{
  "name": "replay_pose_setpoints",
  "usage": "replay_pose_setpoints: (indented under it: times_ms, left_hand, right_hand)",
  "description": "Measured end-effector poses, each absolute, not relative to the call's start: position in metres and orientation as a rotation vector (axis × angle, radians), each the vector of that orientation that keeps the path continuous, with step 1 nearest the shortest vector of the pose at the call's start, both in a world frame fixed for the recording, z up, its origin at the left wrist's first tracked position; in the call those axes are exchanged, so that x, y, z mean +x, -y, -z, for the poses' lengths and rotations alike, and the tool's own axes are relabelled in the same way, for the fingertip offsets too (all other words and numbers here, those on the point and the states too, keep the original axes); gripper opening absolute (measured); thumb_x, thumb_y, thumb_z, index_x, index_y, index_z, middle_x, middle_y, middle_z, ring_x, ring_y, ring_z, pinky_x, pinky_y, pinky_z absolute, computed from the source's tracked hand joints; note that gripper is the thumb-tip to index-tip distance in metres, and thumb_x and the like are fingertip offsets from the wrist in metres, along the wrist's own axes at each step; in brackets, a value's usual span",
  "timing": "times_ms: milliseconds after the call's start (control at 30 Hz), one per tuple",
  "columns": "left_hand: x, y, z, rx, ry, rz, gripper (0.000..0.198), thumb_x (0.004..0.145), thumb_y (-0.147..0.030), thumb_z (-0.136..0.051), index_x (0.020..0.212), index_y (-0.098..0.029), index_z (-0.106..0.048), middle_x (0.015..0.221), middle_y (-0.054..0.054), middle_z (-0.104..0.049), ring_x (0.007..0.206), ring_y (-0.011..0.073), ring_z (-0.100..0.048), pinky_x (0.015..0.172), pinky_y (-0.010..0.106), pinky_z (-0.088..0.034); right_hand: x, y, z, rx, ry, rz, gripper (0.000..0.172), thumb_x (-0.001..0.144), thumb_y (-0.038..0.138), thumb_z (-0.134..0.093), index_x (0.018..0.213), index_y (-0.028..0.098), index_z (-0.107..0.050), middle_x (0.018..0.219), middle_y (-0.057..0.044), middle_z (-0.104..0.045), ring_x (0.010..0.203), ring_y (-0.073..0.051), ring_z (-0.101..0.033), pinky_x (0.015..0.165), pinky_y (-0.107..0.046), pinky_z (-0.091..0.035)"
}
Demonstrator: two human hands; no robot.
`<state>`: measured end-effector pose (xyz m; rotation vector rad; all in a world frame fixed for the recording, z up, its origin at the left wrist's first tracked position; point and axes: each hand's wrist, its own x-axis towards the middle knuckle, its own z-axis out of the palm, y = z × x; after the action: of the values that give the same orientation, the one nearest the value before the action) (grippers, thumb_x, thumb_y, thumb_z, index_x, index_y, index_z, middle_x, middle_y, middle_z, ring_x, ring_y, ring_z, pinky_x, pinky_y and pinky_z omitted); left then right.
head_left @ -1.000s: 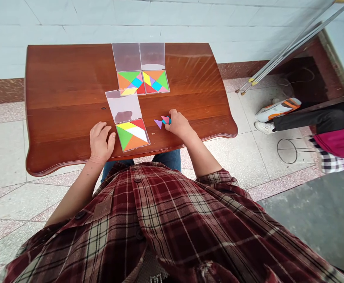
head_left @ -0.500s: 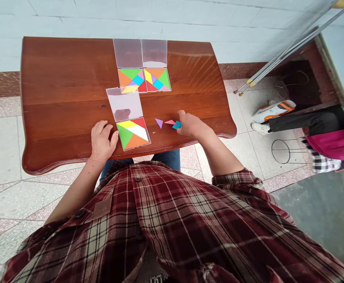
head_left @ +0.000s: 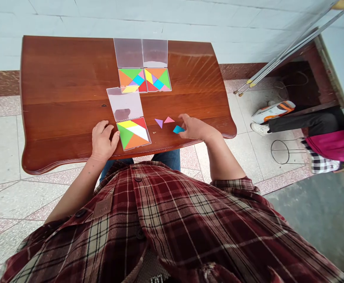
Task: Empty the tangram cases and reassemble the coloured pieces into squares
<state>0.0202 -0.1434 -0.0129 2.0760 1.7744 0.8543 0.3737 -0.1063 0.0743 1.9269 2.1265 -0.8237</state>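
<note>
Right bare hand (head_left: 194, 127): on the near right part of the reddish-brown polished wooden table (head_left: 65, 94), at a flat blue four-sided piece (head_left: 178, 129). Thumb and forefinger parted on either side of the piece's right end; not clenched. Whether any fingertip grips it, cannot tell. One second ago this hand was farther left, over a bunch of pieces; the blue piece was then largely hidden under it, and now most of it shows.

Flat pink triangular piece (head_left: 169, 120): free of the hand, flat on the wood between its neighbours. Half a second ago it looked narrower and met the blue piece; the two are now apart. Flat purple triangular piece (head_left: 159, 123): just left of the pink one, little changed.

Left bare hand (head_left: 104, 139): resting on the table, fingers loosely bent, nothing seen in its grasp. Thumb has come right, up to the left edge of the near square flat case (head_left: 138, 131); actual contact cannot be told. Case unchanged: clear lid (head_left: 127, 100) folded back, yellow, red, green and orange pieces (head_left: 135, 140) inside, white showing between. Lid's far edge overlaps the left rear clear-lidded case (head_left: 130, 53), as before.
</note>
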Motion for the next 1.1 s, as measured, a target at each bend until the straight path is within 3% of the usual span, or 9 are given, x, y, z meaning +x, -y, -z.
replay_pose_setpoints:
  times_ms: [167,333,433,633,800,1100]
  left_hand:
    - [0.021,0.143,0.013,2.105,-1.788,-0.832,0.045,0.089,-0.053,-0.043,0.105,-0.015,-0.064,0.13,0.018,-0.056,0.128,0.0347,-0.048,0.112,0.054,-0.035]
    - [0.02,0.145,0.015,2.143,-1.796,-0.819,0.044,0.09,-0.052,-0.043,0.104,-0.015,-0.064,0.131,0.019,-0.056,0.127,0.0343,-0.05,0.111,0.054,-0.036]
    - [0.021,0.145,0.016,2.139,-1.794,-0.833,0.041,0.09,-0.051,-0.045,0.103,-0.017,-0.064,0.131,0.018,-0.057,0.127,0.0338,-0.05,0.111,0.054,-0.036]
    - [0.021,0.144,0.016,2.124,-1.779,-0.831,0.04,0.09,-0.049,-0.045,0.103,-0.017,-0.064,0.131,0.018,-0.057,0.127,0.0342,-0.049,0.111,0.055,-0.035]
    - [0.02,0.144,0.015,2.124,-1.784,-0.821,0.039,0.089,-0.048,-0.045,0.101,-0.017,-0.065,0.13,0.017,-0.057,0.126,0.0338,-0.05,0.11,0.054,-0.036]
    - [0.02,0.144,0.017,2.131,-1.799,-0.849,0.038,0.089,-0.047,-0.045,0.099,-0.018,-0.066,0.127,0.017,-0.059,0.124,0.0333,-0.051,0.109,0.054,-0.037]
  right_hand:
    - [0.31,0.116,-0.077,1.704,-2.363,1.038,0.068,0.076,0.023,-0.062,0.14,0.014,-0.04,0.105,-0.009,-0.07,0.089,-0.022,-0.065,0.082,-0.034,-0.049]
    - [0.25,0.117,-0.064,1.761,-2.368,0.75,0.07,0.079,0.019,-0.06,0.144,0.01,-0.034,0.127,-0.02,-0.062,0.11,-0.029,-0.062,0.088,-0.039,-0.05]
    - [0.239,0.117,-0.058,1.753,-2.389,0.633,0.065,0.083,0.019,-0.058,0.144,0.01,-0.036,0.13,-0.022,-0.059,0.114,-0.03,-0.061,0.09,-0.039,-0.051]
    - [0.243,0.119,-0.054,1.695,-2.423,0.593,0.04,0.09,0.022,-0.051,0.13,0.013,-0.052,0.123,-0.018,-0.061,0.111,-0.029,-0.062,0.088,-0.038,-0.051]
    - [0.249,0.121,-0.059,1.697,-2.439,0.663,0.035,0.092,0.018,-0.047,0.124,0.016,-0.059,0.126,-0.015,-0.06,0.111,-0.027,-0.061,0.089,-0.036,-0.05]
    - [0.294,0.109,-0.055,2.11,-2.441,0.678,0.029,0.09,0.019,-0.048,0.116,0.019,-0.061,0.116,-0.011,-0.063,0.101,-0.024,-0.061,0.088,-0.035,-0.048]
